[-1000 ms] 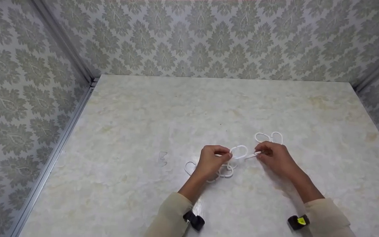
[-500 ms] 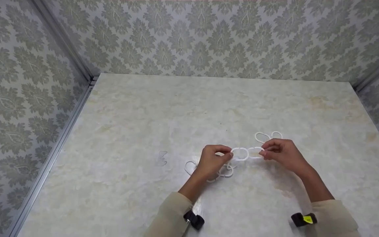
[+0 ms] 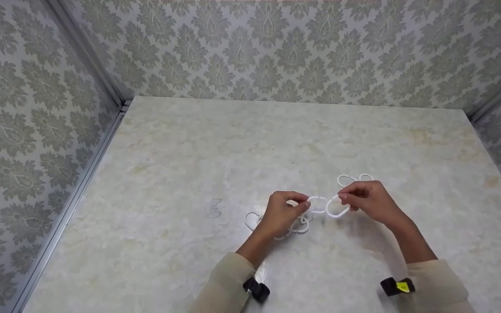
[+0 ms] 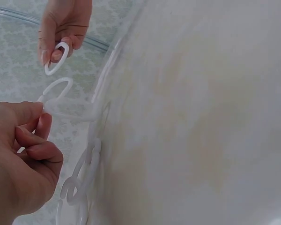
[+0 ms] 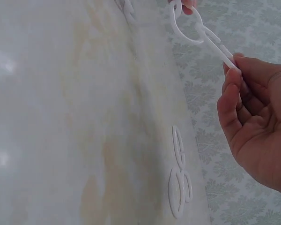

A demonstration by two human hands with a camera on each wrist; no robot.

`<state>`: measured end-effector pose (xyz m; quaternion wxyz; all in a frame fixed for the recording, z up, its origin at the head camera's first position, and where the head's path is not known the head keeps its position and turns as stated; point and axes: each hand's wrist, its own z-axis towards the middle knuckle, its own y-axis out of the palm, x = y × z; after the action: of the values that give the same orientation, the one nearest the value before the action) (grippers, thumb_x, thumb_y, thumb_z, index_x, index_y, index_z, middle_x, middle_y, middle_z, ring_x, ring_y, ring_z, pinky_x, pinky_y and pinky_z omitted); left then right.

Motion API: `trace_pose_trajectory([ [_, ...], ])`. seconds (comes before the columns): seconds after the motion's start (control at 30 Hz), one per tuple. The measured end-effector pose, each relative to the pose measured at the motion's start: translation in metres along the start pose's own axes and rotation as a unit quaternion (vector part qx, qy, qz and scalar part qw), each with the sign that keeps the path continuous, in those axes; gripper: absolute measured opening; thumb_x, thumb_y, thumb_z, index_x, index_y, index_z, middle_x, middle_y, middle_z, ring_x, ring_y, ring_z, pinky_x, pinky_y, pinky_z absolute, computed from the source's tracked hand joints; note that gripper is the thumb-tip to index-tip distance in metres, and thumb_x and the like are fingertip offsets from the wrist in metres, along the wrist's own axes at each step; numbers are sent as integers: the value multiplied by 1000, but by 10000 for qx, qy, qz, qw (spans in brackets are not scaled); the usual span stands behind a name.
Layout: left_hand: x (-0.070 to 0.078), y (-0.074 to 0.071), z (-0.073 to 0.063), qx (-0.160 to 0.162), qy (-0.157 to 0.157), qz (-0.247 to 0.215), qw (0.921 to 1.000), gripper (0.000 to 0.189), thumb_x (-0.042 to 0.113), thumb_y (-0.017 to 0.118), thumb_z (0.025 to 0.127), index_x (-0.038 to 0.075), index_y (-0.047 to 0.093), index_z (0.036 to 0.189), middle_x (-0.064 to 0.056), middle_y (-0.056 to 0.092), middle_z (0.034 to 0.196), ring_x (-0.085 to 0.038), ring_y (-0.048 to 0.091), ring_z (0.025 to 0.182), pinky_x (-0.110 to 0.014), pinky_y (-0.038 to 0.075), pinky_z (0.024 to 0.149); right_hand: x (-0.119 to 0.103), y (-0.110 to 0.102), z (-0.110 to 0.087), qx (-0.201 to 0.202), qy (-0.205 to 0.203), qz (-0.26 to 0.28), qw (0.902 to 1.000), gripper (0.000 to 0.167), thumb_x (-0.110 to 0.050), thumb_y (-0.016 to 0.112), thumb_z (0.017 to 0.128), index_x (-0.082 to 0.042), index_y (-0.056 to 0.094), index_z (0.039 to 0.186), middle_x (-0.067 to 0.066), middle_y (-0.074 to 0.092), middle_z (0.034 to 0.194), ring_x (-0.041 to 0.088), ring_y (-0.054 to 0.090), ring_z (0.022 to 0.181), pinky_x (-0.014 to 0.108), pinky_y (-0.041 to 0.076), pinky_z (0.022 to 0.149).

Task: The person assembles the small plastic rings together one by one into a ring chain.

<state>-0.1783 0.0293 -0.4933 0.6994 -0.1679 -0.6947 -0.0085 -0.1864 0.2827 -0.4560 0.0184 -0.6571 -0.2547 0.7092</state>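
Observation:
My left hand (image 3: pixel 283 213) pinches a white plastic chain link (image 3: pixel 318 212) between thumb and forefinger. Another link loops through it near the fingertips, and more joined links (image 4: pixel 75 187) trail down to the table. Opposite, my right hand (image 3: pixel 372 202) pinches a second white link (image 3: pixel 336 216), tilted. In the head and right wrist views the two held links overlap or touch at their near ends; the left wrist view shows a small gap. Whether they hook together I cannot tell. Part of the chain lies behind my left hand and wrist.
Several loose white links (image 5: pixel 175 192) lie on the marbled table (image 3: pixel 181 152) beyond my right hand. A faint thin-lined mark or clear scrap (image 3: pixel 216 208) is left of the hands. Patterned wall panels (image 3: pixel 268 52) border the back and left.
My right hand has brought its link leftward and turned it, from edge-on through flat to tilted, up against the other link. My left hand has hardly moved.

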Motion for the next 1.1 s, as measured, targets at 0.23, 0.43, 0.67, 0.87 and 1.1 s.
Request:
trace_pose_trajectory([
  [0.23, 2, 5, 0, -111, 310, 272, 9991, 15, 10, 71, 92, 3, 80, 103, -5, 79, 96, -3, 63, 88, -19, 49, 74, -6, 8, 6, -220, 150, -102, 9996, 21, -6, 69, 95, 13, 70, 102, -9, 66, 74, 3, 56, 60, 21, 52, 58],
  [0.43, 5, 6, -1, -191, 420, 468, 9978, 15, 10, 71, 93, 3, 80, 103, -5, 80, 97, -2, 62, 86, -18, 48, 75, -9, 10, 8, -236, 325, -310, 9987, 19, -8, 70, 95, 9, 73, 102, -5, 66, 75, 3, 58, 61, 21, 53, 60],
  [0.67, 6, 5, -2, -203, 586, 565, 9965, 14, 8, 70, 93, 3, 80, 101, -5, 80, 94, -1, 60, 82, -17, 46, 71, -7, 15, 11, -193, 305, -491, 9981, 17, -7, 69, 94, 8, 74, 99, 3, 68, 76, 4, 58, 60, 22, 51, 58],
  [0.87, 6, 4, -2, -203, 644, 628, 9957, 13, 8, 69, 94, 4, 80, 99, -5, 80, 93, -3, 61, 82, -18, 48, 71, -6, 21, 12, -66, 263, -594, 9979, 15, -6, 69, 94, 8, 74, 98, 7, 67, 77, 4, 57, 58, 22, 50, 57],
  [1.1, 8, 8, -5, -224, 850, 805, 9929, 13, 4, 67, 92, 2, 80, 97, -8, 78, 92, -5, 58, 78, -17, 44, 66, -6, 26, 16, 288, 313, -570, 9975, 15, -5, 69, 94, 8, 74, 99, 0, 65, 74, 3, 56, 57, 21, 51, 56],
])
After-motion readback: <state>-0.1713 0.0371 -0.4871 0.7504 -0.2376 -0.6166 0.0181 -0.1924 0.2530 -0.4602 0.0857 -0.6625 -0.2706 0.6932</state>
